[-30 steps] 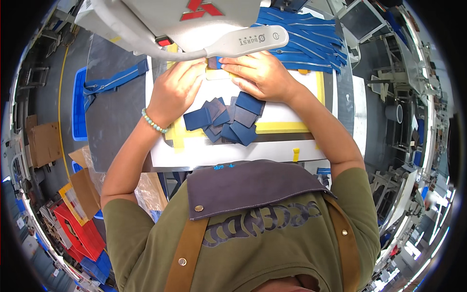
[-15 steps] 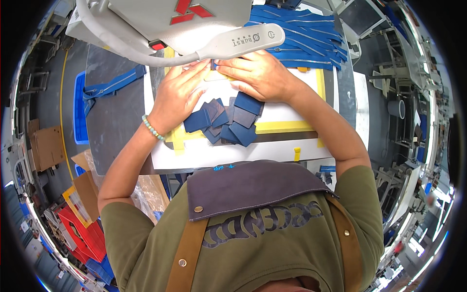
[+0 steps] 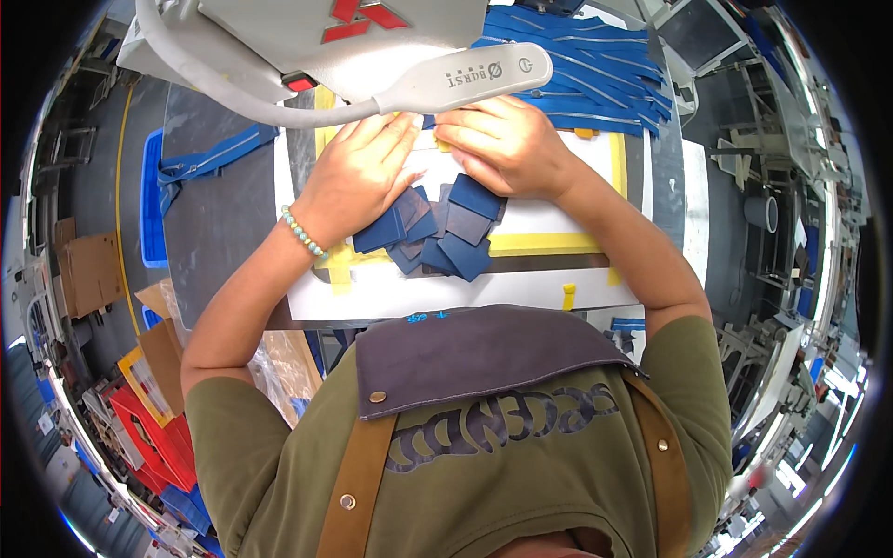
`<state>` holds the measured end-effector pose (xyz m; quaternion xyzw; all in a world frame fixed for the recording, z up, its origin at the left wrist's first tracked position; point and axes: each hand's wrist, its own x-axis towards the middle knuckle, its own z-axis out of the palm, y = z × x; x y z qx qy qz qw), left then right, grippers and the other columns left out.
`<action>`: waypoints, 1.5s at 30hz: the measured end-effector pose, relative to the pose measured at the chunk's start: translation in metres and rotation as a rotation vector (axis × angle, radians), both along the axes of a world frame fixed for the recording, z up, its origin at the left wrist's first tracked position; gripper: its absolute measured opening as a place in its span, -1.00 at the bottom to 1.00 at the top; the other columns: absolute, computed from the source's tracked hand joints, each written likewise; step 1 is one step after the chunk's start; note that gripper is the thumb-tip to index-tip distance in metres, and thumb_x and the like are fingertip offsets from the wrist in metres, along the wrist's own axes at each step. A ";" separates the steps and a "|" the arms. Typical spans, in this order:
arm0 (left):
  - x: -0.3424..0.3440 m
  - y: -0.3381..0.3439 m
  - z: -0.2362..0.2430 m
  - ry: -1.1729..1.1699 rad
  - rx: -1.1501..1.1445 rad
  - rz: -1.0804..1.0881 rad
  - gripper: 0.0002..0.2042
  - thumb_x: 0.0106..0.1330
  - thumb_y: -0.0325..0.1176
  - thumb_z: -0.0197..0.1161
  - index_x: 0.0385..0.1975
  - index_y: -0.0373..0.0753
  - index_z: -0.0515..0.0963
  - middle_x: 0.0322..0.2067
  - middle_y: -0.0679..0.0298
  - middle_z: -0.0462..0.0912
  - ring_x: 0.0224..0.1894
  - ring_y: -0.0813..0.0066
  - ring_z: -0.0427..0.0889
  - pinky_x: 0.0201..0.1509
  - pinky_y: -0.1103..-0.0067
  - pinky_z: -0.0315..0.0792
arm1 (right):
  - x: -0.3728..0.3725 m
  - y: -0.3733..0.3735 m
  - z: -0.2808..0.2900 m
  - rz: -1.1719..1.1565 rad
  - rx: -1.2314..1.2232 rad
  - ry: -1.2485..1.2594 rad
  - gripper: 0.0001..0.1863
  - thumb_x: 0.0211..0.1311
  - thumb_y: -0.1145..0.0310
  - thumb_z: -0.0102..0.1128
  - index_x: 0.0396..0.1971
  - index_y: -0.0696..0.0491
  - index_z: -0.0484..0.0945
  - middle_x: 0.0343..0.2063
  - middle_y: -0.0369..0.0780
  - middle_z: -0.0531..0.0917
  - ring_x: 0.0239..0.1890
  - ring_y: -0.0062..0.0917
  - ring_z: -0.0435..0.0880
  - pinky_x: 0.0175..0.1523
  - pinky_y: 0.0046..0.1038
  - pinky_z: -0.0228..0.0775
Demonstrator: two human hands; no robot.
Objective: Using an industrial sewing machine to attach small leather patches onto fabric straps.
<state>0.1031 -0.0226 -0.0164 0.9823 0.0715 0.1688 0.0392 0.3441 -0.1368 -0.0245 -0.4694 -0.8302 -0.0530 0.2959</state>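
My left hand (image 3: 367, 172) lies palm-down, open, fingers stretched forward beside a small dark blue piece (image 3: 428, 122) under the white machine (image 3: 400, 26). My right hand (image 3: 507, 149) is open too, fingers slightly bent at the piece's right; I cannot tell whether either grips it. The machine's grey handle (image 3: 465, 74) hides some fingertips. Below my hands, several blue and grey square pieces (image 3: 462, 256) lie overlapping on a white, yellow-taped board (image 3: 549, 219).
Blue zipper strips (image 3: 577, 70) lie at the back right, another blue strip (image 3: 214, 153) at the left of the grey table (image 3: 214, 270). A blue bin (image 3: 152, 195) stands beyond the left edge, with cardboard (image 3: 88, 270) and red crates (image 3: 149, 437) on that side.
My left hand has moved slightly right, closer to my right hand and over the edge of the pile, and less of the small piece shows between them.
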 end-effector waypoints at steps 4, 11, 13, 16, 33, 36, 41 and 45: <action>0.005 0.001 -0.002 -0.040 0.110 -0.026 -0.52 0.34 -0.19 0.40 0.12 -0.46 0.64 0.14 0.04 0.71 0.19 0.21 0.63 0.31 0.34 0.47 | 0.000 -0.003 0.008 -0.100 0.048 0.068 -0.73 0.07 0.37 0.38 -0.18 0.04 0.76 -0.05 -0.24 0.77 0.02 -0.32 0.72 0.12 -0.31 0.61; 0.000 0.012 -0.011 -0.102 0.052 -0.029 -0.60 0.30 -0.26 0.43 0.08 -0.32 0.70 0.06 0.15 0.77 0.11 0.27 0.69 0.24 0.37 0.52 | 0.002 0.002 0.002 -0.068 -0.089 0.059 -0.65 0.09 0.38 0.38 -0.06 -0.01 0.78 0.02 -0.19 0.75 0.05 -0.25 0.70 0.17 -0.24 0.57; -0.001 0.016 -0.012 -0.145 0.033 -0.036 -0.64 0.29 -0.29 0.44 0.04 -0.30 0.72 0.03 0.17 0.78 0.04 0.27 0.71 0.15 0.39 0.56 | 0.003 0.003 0.000 -0.062 -0.132 0.082 -0.65 0.12 0.37 0.36 -0.04 -0.03 0.78 0.04 -0.18 0.74 0.06 -0.23 0.69 0.19 -0.22 0.55; -0.003 0.016 -0.013 -0.173 -0.020 -0.035 -0.66 0.28 -0.32 0.46 0.02 -0.29 0.73 -0.01 0.16 0.79 -0.05 0.24 0.73 0.04 0.41 0.59 | 0.006 0.004 -0.004 -0.062 -0.251 0.157 -0.62 0.17 0.36 0.34 0.03 -0.09 0.78 0.08 -0.16 0.72 0.10 -0.18 0.66 0.24 -0.17 0.50; -0.003 0.024 -0.010 -0.169 -0.166 -0.068 -0.63 0.29 -0.29 0.47 0.05 -0.32 0.70 -0.09 0.15 0.81 -0.15 0.18 0.78 -0.05 0.37 0.65 | 0.006 0.005 -0.005 -0.045 -0.233 0.089 -0.53 0.12 0.32 0.35 0.10 -0.16 0.76 0.11 -0.23 0.71 0.11 -0.21 0.67 0.22 -0.17 0.50; -0.005 0.025 -0.012 -0.153 -0.160 -0.065 -0.63 0.30 -0.27 0.47 0.04 -0.31 0.71 -0.09 0.16 0.81 -0.16 0.19 0.78 -0.05 0.37 0.66 | 0.005 0.005 -0.004 -0.043 -0.215 0.074 -0.56 0.13 0.31 0.36 0.07 -0.15 0.77 0.09 -0.24 0.72 0.10 -0.23 0.68 0.21 -0.17 0.51; -0.004 0.024 -0.005 -0.088 -0.048 -0.062 -0.66 0.27 -0.27 0.47 -0.03 -0.30 0.72 -0.04 0.20 0.77 0.04 0.26 0.72 0.12 0.39 0.61 | 0.004 0.006 -0.004 -0.027 -0.184 0.031 -0.61 0.15 0.28 0.37 0.02 -0.09 0.77 0.06 -0.24 0.74 0.10 -0.25 0.68 0.20 -0.17 0.50; 0.000 0.023 -0.008 -0.107 0.038 -0.078 -0.69 0.26 -0.27 0.46 -0.06 -0.27 0.71 -0.04 0.23 0.76 0.02 0.30 0.73 0.09 0.41 0.61 | 0.006 0.006 -0.006 -0.025 -0.221 0.100 -0.64 0.18 0.27 0.36 -0.01 -0.05 0.77 0.04 -0.23 0.74 0.10 -0.24 0.67 0.22 -0.17 0.49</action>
